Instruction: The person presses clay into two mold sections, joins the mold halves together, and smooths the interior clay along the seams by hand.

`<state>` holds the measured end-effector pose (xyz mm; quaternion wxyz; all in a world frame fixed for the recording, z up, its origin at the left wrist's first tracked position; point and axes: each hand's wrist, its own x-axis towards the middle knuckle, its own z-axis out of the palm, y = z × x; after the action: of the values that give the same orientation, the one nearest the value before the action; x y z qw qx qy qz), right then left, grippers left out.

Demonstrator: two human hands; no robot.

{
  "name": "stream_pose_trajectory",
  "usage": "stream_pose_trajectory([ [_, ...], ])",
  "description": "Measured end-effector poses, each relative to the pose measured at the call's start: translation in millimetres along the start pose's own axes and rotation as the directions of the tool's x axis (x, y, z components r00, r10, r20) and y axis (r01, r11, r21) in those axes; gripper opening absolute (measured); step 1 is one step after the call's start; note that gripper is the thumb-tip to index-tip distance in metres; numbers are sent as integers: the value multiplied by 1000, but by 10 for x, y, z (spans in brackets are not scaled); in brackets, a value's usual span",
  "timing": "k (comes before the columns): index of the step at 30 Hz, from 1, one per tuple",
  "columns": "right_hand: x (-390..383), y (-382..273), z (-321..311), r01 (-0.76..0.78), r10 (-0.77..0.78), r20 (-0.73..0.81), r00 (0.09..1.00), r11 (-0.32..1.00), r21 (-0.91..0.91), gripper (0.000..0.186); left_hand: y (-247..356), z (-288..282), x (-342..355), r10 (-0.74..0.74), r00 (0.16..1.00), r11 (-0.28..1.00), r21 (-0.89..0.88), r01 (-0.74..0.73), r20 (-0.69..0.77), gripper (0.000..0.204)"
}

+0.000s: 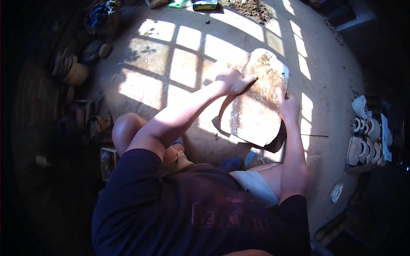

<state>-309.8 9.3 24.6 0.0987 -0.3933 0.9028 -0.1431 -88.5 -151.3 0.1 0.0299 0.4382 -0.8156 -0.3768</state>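
Observation:
In front of me is a flat, roughly rectangular board with rounded corners, pale with brown stains; I cannot tell its material. My left hand grips its left edge, thumb laid on the upper face and fingers curled beneath, out of sight. On the opposite edge my right hand holds on in the same way, thumb pointing up along the surface. Below and to the left of the board lies its dark shadow, with strong sunlight on the near half of its face.
Sunlit window-grid patches cover the floor. A heap of dark crumbly earth lies at the far side. Curved pale pieces stand stacked at right, near a small whitish ring-shaped thing. Pots stand at left.

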Motion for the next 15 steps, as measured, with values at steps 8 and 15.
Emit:
stream_pose_trajectory([
  [8,-70,-7,-61,-13,12,-44,999,1000,-8,70,109,-109,6,21,997,997,76,-27,69,100],
  [15,-77,-80,-56,-25,24,-15,1000,999,-29,69,75,-76,8,1,993,999,50,-7,122,102],
])
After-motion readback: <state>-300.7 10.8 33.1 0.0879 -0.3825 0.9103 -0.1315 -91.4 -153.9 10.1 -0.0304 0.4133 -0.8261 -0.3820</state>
